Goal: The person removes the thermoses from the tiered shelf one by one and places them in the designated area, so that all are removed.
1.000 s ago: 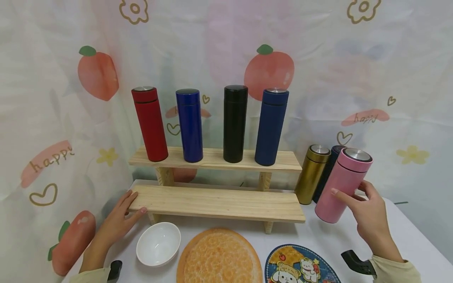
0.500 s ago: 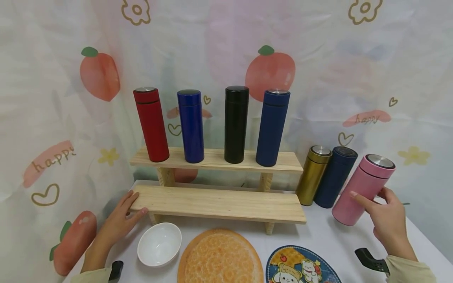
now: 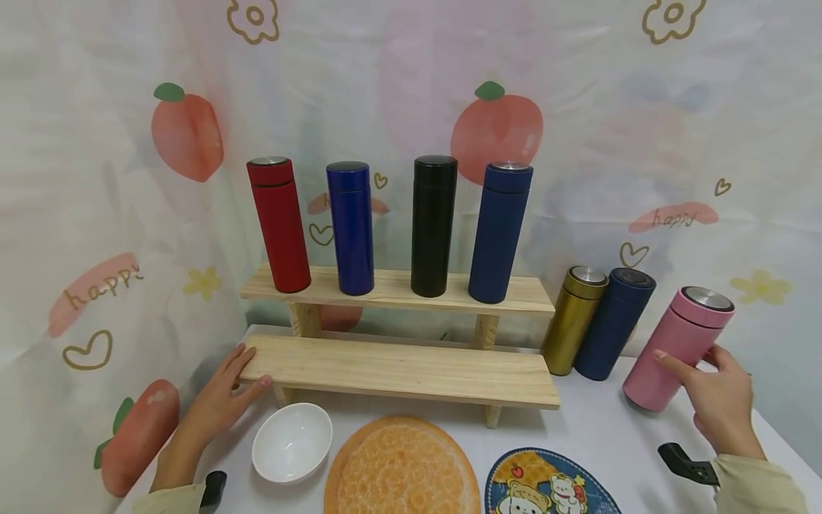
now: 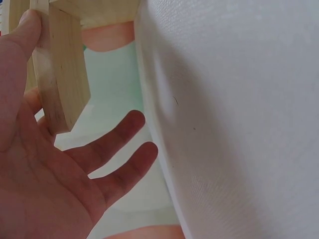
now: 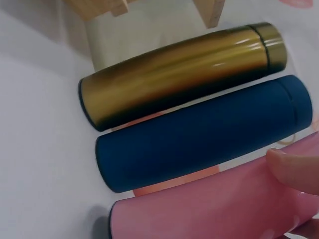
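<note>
Pink btl gripped by R hand, held R of wooden shelf, base at or just above table, contact hard to tell, gold btl & dk-blue btl seen btwn it & shelf, shelf's L end touched by L hand, fingers loosely spread.

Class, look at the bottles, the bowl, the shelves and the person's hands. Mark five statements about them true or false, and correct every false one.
1. The right hand holds the pink bottle. True.
2. Three bottles stand on the upper shelf. False: the red bottle, bright blue bottle, black bottle and navy bottle make four.
3. The left hand touches the lower shelf. True.
4. The white bowl stands on the lower shelf. False: it stands on the table.
5. The gold bottle stands on the table, not on a shelf. True.
</note>
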Demonstrator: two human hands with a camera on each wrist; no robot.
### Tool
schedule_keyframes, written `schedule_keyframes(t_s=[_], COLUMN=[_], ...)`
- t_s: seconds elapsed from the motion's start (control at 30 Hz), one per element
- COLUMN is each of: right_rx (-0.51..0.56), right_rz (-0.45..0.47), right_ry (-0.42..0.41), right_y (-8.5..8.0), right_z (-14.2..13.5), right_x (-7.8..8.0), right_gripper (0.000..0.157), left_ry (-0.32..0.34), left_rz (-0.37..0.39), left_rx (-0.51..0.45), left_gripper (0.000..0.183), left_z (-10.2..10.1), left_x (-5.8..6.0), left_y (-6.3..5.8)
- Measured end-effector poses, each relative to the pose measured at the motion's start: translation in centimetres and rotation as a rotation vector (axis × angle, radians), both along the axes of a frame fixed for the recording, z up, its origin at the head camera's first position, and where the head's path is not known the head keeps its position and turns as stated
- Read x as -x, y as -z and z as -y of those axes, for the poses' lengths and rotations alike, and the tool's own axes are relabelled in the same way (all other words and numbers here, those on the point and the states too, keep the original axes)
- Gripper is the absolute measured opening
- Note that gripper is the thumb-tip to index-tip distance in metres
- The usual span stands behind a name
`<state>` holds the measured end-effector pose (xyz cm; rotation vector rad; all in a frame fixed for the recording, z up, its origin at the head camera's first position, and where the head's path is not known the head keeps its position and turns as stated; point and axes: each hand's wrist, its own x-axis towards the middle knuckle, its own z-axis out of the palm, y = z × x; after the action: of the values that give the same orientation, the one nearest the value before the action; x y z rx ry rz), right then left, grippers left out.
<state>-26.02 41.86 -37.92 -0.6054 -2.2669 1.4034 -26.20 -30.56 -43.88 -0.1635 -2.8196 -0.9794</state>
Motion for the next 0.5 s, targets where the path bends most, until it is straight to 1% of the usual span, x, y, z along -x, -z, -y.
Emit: schedule_keyframes(t_s=[0.13,0.23,0.5], right_rx=[0.006,-0.012,-0.088], right_rz=[0.048,0.068,0.072], right_ry=[0.041,0.051,-0.025], right_y=[0.3,0.6,1.2], right_z=[-0.3,-0.5,-1.0], right_x=[0.7,1.2,2.6], right_gripper=[0.093,0.092,0.091], left_ry=[-0.001,-0.002,-0.011], left_rz=[0.002,0.007,0.009], left_rx=[-0.008,-0.014,-0.018], left_gripper=[0.086,0.087,0.086], left_z=[0.0,-0.1,0.0], left_x=[0.0,0.0,-0.2], left_y=[0.0,0.0,-0.1])
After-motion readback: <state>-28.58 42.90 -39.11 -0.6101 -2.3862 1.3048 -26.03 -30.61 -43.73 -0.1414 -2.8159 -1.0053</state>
